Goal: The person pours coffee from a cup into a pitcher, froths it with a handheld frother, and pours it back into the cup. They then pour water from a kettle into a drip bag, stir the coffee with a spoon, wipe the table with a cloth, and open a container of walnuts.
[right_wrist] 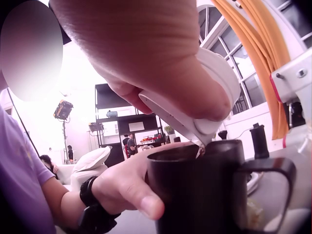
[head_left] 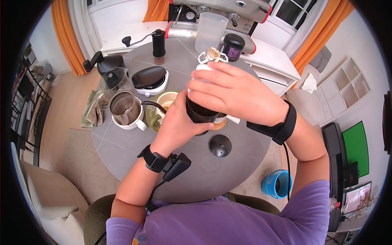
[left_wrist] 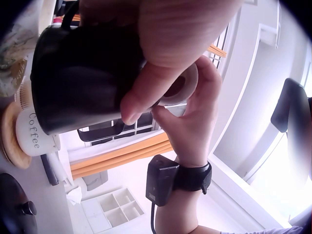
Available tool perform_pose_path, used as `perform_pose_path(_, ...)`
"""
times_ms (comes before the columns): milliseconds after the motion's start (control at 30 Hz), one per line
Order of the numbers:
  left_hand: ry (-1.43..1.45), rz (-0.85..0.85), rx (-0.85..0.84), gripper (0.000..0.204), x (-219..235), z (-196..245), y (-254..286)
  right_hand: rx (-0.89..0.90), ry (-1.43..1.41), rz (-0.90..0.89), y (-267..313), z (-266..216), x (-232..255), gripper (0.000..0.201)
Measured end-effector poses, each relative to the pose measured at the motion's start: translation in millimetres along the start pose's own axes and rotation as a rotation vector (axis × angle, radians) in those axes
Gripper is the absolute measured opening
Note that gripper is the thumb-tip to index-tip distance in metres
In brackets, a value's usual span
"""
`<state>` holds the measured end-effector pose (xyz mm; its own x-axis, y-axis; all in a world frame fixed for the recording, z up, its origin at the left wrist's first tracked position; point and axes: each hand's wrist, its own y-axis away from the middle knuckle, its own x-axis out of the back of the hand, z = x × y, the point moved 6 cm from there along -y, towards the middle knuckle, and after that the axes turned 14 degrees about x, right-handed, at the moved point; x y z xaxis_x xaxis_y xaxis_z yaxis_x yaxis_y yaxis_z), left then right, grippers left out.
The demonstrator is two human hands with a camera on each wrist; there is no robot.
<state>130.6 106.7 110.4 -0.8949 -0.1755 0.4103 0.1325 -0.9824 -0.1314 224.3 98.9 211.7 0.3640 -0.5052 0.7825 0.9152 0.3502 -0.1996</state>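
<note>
Orange curtains point(head_left: 65, 36) frame a silver espresso machine point(head_left: 241, 14) that stands beyond the black pitcher point(right_wrist: 197, 190), and the round grey table point(head_left: 214, 175) spreads out beneath it. That pitcher is what I watch from across the room: it is held over the tabletop in the person's left hand point(head_left: 173, 122), thumb along its side near the rim and the other fingers wrapped round. Directly above the pitcher's mouth, the right hand point(head_left: 228, 92) curls closely round a white cup point(right_wrist: 207, 127), tipped well over with its lip pointing down inside the rim.

I take the step in hand to be emptying the cup into the pitcher. Something small seems to be dropping from the lip, though it is too blurred for me to say what. The next move, I would judge, calls for holding the pitcher steady and keeping that lip inside the rim until the cup is bare.

As for looks, the pitcher is dark and dully shiny, straight-sided, with a squared handle point(right_wrist: 287, 173) on the side away from the left thumb. A black knobbed lid point(head_left: 220, 145) lies near it, on the person's side.
</note>
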Motion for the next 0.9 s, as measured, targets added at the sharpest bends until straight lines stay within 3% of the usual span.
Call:
perform_pose_path(233, 0.024, 0.04, -0.026, 0.073, 1, 0, 1, -0.022, -0.047, 0.021, 4, 5, 5, 0.025)
perform_pose_path(333, 0.032, 0.023, 0.019, 0.08, 3, 5, 3, -0.101, -0.185, 0.019, 13, 15, 6, 0.034)
perform_pose_path(433, 0.005, 0.013, -0.013, 0.081, 1, 5, 3, -0.324, -0.541, 0.147, 25, 28, -1, 0.058)
perform_pose_path(900, 0.017, 0.037, -0.027, 0.081, 5, 12, 9, -0.546, -0.812, 0.287, 42, 31, -8, 0.059)
